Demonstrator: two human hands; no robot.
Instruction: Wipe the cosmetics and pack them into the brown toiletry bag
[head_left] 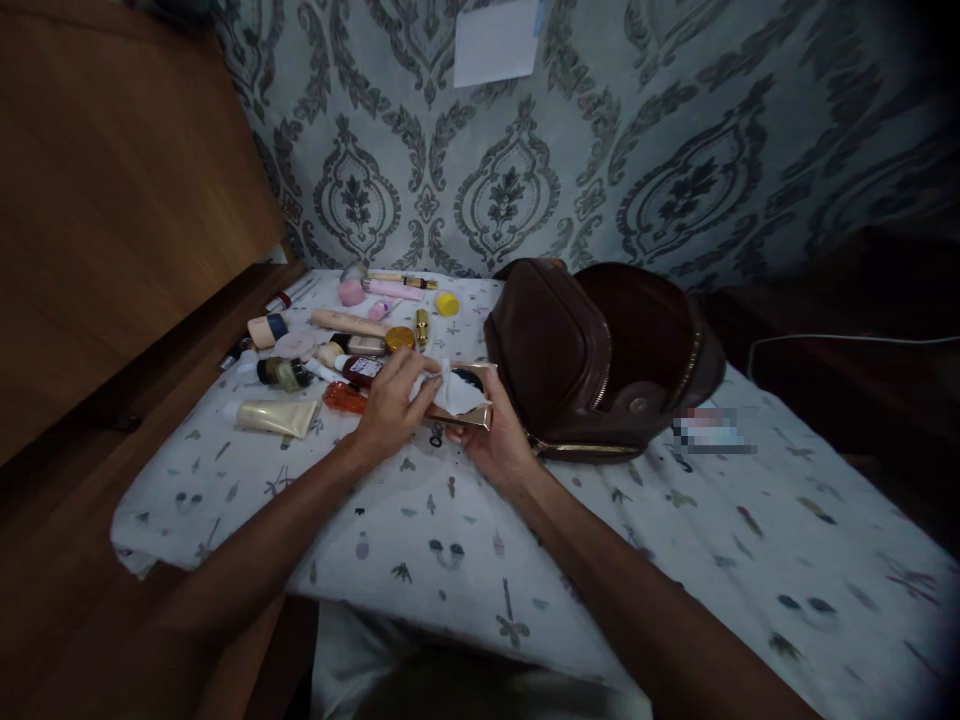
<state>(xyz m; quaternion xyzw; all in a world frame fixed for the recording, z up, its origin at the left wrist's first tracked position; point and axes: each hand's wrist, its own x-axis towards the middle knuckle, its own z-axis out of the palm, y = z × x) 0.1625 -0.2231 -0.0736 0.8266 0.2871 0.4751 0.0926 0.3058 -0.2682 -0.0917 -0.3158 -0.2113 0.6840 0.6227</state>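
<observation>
Over the front of the cosmetics, my right hand [506,435] grips a flat gold-edged makeup case [484,414] by its right end, thumb along the edge and fingers beneath. A dark oval shows on the case's upper face. With fingers bent together, my left hand [394,405] pinches a white wipe [459,392] and presses it on that face. The wipe and the left fingers hide much of the case. Just left of this hand lie a dark red bottle [363,370] with a white label and an orange packet [344,398].
An unzipped brown leather bag [546,345] stands right of my hands. Several cosmetics cover the table's left side, including a cream tube [276,416], a yellow-lidded pot [447,303] and a gold lipstick [421,326]. A wooden panel [127,170] borders the left; a patterned wall [420,130] stands behind.
</observation>
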